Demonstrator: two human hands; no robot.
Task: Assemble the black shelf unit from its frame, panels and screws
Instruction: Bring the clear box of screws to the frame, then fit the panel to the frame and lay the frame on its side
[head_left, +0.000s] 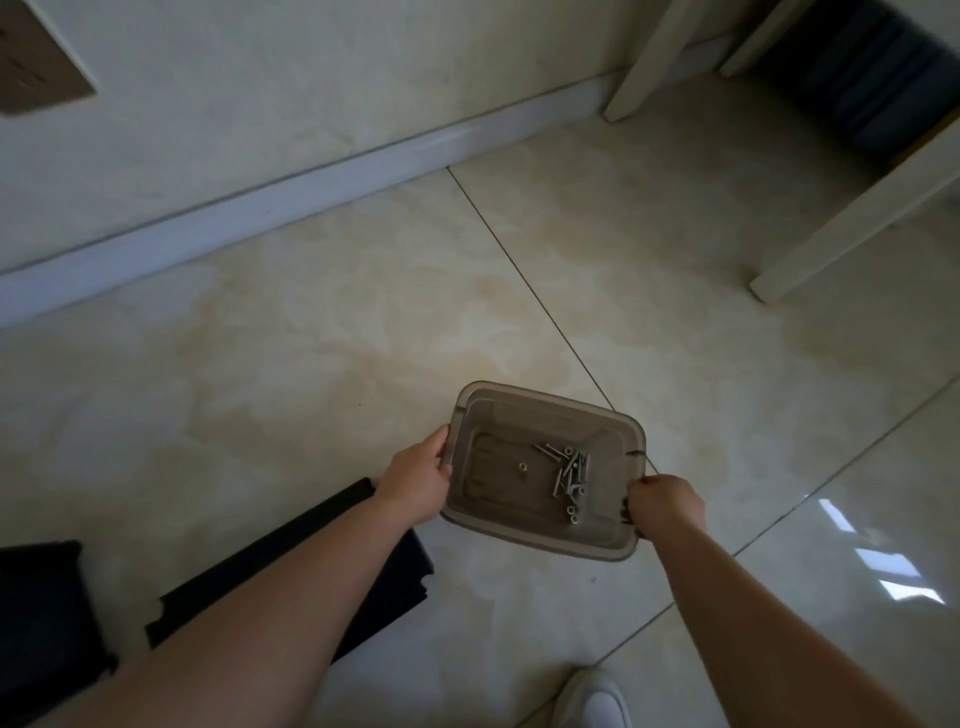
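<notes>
left hand (417, 477): fingers wrapped over the left rim of the translucent brown tub (597, 415), thumb on top, gripping it. right hand (665, 503): fingers curled tight round the tub's right rim near its near corner, gripping it. the tub is held between both hands, above the floor tiles (363, 312), slightly tilted. inside it, a loose cluster of silver screws (569, 470) lies toward the right side, with small nuts (573, 515) just beside them and one nut (521, 466) alone near the middle. a black panel (311, 571) lies flat on the floor below the left forearm; a second black part (41, 613) sits at the lower left edge. a white shoe (597, 699) shows at the bottom edge. pale furniture legs (852, 228) stand at upper right, near the skirting board (260, 218).
</notes>
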